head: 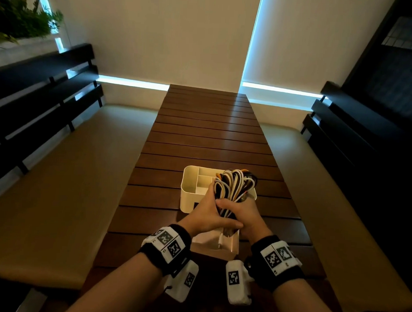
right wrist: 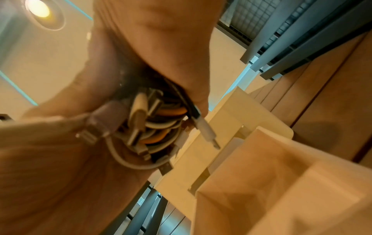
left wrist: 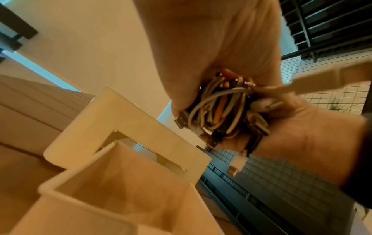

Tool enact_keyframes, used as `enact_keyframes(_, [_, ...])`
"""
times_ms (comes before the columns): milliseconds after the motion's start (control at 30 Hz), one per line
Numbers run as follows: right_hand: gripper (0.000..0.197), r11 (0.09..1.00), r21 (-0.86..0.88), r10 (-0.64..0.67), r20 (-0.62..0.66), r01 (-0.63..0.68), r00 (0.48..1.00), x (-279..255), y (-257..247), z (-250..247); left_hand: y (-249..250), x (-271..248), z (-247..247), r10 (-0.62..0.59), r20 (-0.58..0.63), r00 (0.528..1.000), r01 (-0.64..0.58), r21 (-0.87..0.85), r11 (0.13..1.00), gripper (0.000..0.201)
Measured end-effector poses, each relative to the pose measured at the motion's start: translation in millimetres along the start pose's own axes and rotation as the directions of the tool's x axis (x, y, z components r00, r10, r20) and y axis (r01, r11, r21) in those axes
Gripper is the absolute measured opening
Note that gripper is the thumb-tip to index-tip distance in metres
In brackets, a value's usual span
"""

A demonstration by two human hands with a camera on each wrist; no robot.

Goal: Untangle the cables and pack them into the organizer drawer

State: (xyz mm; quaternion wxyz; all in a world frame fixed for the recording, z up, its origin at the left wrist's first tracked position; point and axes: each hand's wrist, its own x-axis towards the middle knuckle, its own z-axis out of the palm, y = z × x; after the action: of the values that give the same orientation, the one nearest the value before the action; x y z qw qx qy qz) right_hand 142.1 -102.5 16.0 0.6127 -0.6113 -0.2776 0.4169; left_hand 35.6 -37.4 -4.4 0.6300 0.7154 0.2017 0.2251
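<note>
**The room around the work**

A brown wooden counter (head: 208,132) made of long slats runs away toward a pale wall (head: 163,36). Soft tan seat cushions (head: 58,173) lie on both sides of it. Dark slatted backrests (head: 37,96) stand behind the cushions. A green plant (head: 20,15) sits up in the far left corner. Thin strips of blue light (head: 132,83) glow along the wall. A round lamp (right wrist: 39,10) shines on the ceiling.

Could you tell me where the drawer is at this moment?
In the head view the drawer sits pulled out on the table, in front of the organizer, just beneath both hands' grip on the cables.
</note>
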Motion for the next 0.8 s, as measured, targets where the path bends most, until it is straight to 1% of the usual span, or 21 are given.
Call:
enact_keyframes(67, [0.041,0.999,-0.020,0.025,-0.019,-0.025,1.000,1,3,0,-6,3,-1,0.029,0.000,1.000,-0.029,0.011,1.000,0.112])
enact_keyframes(133, [0.054,0.999,-0.021,0.045,-0.009,-0.046,0.999,1,5,-1,-10,4,-2,0.032,-0.009,0.999,-0.032,0.021,0.999,0.116])
enact_keyframes(167, [0.056,0.998,-0.024,0.051,0.014,-0.051,0.999,1,4,-2,-11,4,-2,0.036,-0.019,0.999,-0.036,0.032,0.999,0.116])
enact_keyframes(233, [0.052,0.998,-0.053,0.050,0.078,-0.046,0.996,-3,0,-4,-15,4,0,0.057,-0.047,0.997,-0.055,0.042,0.998,0.113])
enact_keyframes(300, [0.052,0.993,-0.105,0.062,0.137,-0.048,0.989,-5,-5,-3,-18,1,5,0.080,-0.111,0.991,-0.079,0.013,0.997,0.108])
enact_keyframes(367, [0.056,0.990,-0.128,0.084,0.165,-0.063,0.983,-4,-8,-4,-19,-2,12,0.090,-0.199,0.976,-0.099,-0.037,0.994,0.101])
enact_keyframes(467, [0.053,0.989,-0.129,0.094,0.160,-0.074,0.983,-1,-12,-4,-14,-4,19,0.069,-0.290,0.955,-0.086,-0.046,0.995,0.096])
enact_keyframes(500, [0.053,0.990,-0.126,0.084,0.150,-0.066,0.985,0,-12,-4,-14,-4,21,0.061,-0.307,0.950,-0.068,-0.014,0.998,0.099])
enact_keyframes(533, [0.054,0.992,-0.117,0.071,0.132,-0.055,0.989,0,-12,-4,-14,-4,22,0.060,-0.323,0.945,-0.050,0.040,0.998,0.106])
enact_keyframes(600, [0.057,0.996,-0.076,0.042,0.088,-0.036,0.995,1,-9,-3,-16,-2,21,0.042,-0.343,0.938,0.001,0.124,0.992,0.137])
enact_keyframes(633, [0.056,0.998,-0.050,0.031,0.065,-0.027,0.997,1,-7,-3,-18,-1,20,0.027,-0.337,0.941,0.019,0.132,0.991,0.150])
enact_keyframes(667, [0.051,1.000,-0.024,0.015,0.042,-0.014,0.999,0,-5,-1,-20,-1,19,0.019,-0.328,0.945,0.026,0.131,0.991,0.156])
enact_keyframes(733, [0.039,0.999,-0.008,-0.038,-0.005,0.038,0.999,-2,-3,0,-18,-2,17,0.014,-0.321,0.947,0.037,0.153,0.988,0.161])
enact_keyframes(800, [0.038,0.997,-0.028,-0.074,-0.050,0.072,0.996,-4,-3,2,-13,-6,15,-0.026,-0.331,0.943,0.113,0.245,0.963,0.163])
